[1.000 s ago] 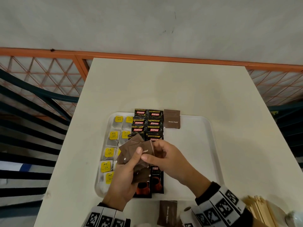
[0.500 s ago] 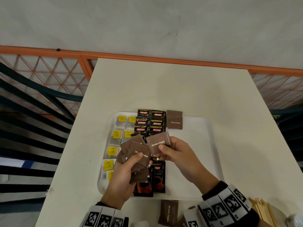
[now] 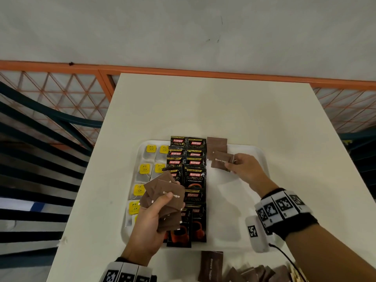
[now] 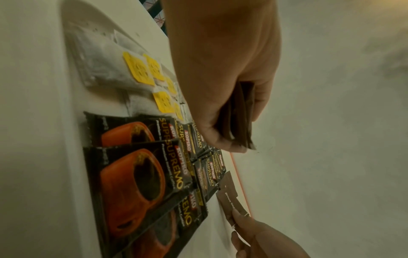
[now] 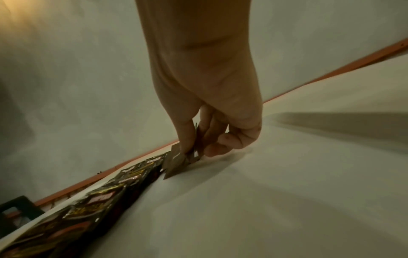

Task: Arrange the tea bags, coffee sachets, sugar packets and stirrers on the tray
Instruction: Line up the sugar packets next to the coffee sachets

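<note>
Sugar packet (image 3: 220,161) pinched in right hand (image 3: 247,169).

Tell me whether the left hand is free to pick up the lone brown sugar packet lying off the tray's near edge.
Probably not yet: the left hand grips a fan of brown sugar packets, though nothing blocks the lone brown sugar packet.

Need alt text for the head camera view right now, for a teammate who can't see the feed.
Over a white tray, the right hand pinches one brown sugar packet beside the coffee sachets, while the left hand holds a fan of sugar packets. Tea bags line the tray's left side; more packets lie on the table.
</note>
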{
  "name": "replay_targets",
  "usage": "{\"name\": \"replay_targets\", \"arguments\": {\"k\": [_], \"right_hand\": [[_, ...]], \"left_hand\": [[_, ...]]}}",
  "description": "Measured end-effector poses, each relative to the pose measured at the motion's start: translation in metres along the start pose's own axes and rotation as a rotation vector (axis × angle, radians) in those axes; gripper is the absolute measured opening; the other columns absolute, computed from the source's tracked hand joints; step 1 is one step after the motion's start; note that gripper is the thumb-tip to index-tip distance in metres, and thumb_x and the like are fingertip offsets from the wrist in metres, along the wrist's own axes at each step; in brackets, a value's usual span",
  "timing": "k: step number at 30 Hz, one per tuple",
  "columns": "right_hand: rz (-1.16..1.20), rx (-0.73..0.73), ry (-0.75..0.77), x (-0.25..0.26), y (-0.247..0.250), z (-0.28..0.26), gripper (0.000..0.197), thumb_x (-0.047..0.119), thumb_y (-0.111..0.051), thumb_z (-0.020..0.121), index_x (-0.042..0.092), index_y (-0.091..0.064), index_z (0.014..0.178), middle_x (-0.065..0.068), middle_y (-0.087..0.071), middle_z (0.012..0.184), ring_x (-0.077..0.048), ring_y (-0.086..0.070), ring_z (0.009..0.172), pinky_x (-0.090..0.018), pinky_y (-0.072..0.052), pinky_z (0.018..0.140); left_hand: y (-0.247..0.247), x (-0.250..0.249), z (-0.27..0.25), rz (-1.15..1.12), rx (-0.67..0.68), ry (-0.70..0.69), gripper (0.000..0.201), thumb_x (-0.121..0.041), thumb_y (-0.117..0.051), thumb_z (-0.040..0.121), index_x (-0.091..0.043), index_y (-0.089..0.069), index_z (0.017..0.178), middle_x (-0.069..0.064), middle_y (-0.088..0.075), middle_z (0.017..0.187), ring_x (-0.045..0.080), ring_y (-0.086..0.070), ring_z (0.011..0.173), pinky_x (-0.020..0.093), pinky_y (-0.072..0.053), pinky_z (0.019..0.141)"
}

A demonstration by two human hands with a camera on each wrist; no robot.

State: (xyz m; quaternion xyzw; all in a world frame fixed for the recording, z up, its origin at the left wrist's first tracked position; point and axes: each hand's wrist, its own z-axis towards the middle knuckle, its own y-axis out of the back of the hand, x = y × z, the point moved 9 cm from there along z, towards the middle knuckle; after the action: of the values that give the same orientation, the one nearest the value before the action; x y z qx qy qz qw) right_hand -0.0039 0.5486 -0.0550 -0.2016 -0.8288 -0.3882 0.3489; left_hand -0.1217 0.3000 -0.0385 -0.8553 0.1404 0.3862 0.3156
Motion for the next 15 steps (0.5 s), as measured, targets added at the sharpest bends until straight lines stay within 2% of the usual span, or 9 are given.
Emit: {"name": "replay_targets", "arguments": {"k": [2, 5, 7, 9, 11, 13, 15], "right_hand": [[-0.046, 0.004, 0.018, 0.0034, -0.0001, 0.0059, 0.009, 0.013, -0.069, 0.08, 0.015, -0.061, 0.078, -0.003, -0.062, 0.075, -0.019, -0.055, 0.077, -0.025, -0.042, 0.067], [-0.087, -0.025, 0.045, 0.0062, 0.0008, 0.0112, 0.019, 0.014, -0.072, 0.078, 0.018, -0.056, 0.068, -0.011, -0.066, 0.083, -0.021, -0.056, 0.078, -0.024, -0.039, 0.062], [-0.091, -0.055, 0.056, 0.0067, 0.0011, 0.0129, 0.023, 0.015, -0.073, 0.077, 0.02, -0.053, 0.066, -0.012, -0.066, 0.086, -0.02, -0.056, 0.08, -0.025, -0.04, 0.067], [-0.093, -0.082, 0.065, 0.0075, 0.0006, 0.0135, 0.019, 0.016, -0.074, 0.076, 0.015, -0.055, 0.073, -0.009, -0.066, 0.086, -0.019, -0.056, 0.08, -0.025, -0.04, 0.066], [-0.088, -0.116, 0.085, 0.0083, 0.0001, 0.0132, 0.019, 0.017, -0.075, 0.075, 0.012, -0.057, 0.08, -0.007, -0.065, 0.085, -0.018, -0.055, 0.079, -0.02, -0.039, 0.06], [-0.051, -0.146, 0.091, 0.007, 0.0005, 0.0121, 0.022, 0.016, -0.076, 0.074, 0.011, -0.055, 0.081, -0.003, -0.062, 0.077, -0.018, -0.054, 0.075, -0.019, -0.037, 0.056], [-0.042, -0.171, 0.104, 0.0067, 0.0016, 0.0096, 0.025, 0.017, -0.076, 0.075, 0.01, -0.055, 0.086, 0.002, -0.055, 0.069, -0.018, -0.053, 0.073, -0.02, -0.036, 0.055]], "left_hand": [[0.0022, 0.0004, 0.0005, 0.022, -0.009, 0.001, 0.024, -0.017, -0.059, 0.069, -0.021, -0.07, 0.09, 0.011, -0.07, 0.074, 0.028, -0.064, 0.061, 0.028, -0.047, 0.052], [0.0022, 0.0021, 0.0025, -0.009, 0.01, 0.015, 0.016, -0.018, -0.062, 0.071, -0.025, -0.073, 0.08, 0.012, -0.067, 0.067, 0.022, -0.045, 0.069, 0.028, -0.031, 0.061], [0.0025, 0.0038, 0.0037, -0.03, 0.013, 0.02, 0.015, -0.016, -0.066, 0.071, -0.026, -0.073, 0.08, 0.012, -0.066, 0.065, 0.018, -0.04, 0.072, 0.028, -0.028, 0.062], [0.0023, 0.0051, 0.0036, -0.02, 0.003, 0.018, 0.017, -0.018, -0.062, 0.071, -0.025, -0.073, 0.083, 0.012, -0.064, 0.065, 0.017, -0.041, 0.071, 0.027, -0.03, 0.061], [0.0044, 0.0056, 0.0037, 0.005, -0.032, 0.013, 0.023, -0.018, -0.061, 0.07, -0.022, -0.071, 0.09, 0.013, -0.066, 0.068, 0.024, -0.051, 0.066, 0.025, -0.039, 0.053], [0.0043, 0.0046, 0.0031, 0.027, -0.045, 0.008, 0.037, -0.016, -0.067, 0.065, -0.018, -0.066, 0.102, 0.011, -0.069, 0.074, 0.03, -0.06, 0.066, 0.027, -0.046, 0.047], [0.0033, 0.0034, 0.0026, 0.042, -0.042, 0.001, 0.051, -0.012, -0.073, 0.061, -0.014, -0.063, 0.111, 0.008, -0.07, 0.075, 0.023, -0.066, 0.062, 0.026, -0.05, 0.043]]}}
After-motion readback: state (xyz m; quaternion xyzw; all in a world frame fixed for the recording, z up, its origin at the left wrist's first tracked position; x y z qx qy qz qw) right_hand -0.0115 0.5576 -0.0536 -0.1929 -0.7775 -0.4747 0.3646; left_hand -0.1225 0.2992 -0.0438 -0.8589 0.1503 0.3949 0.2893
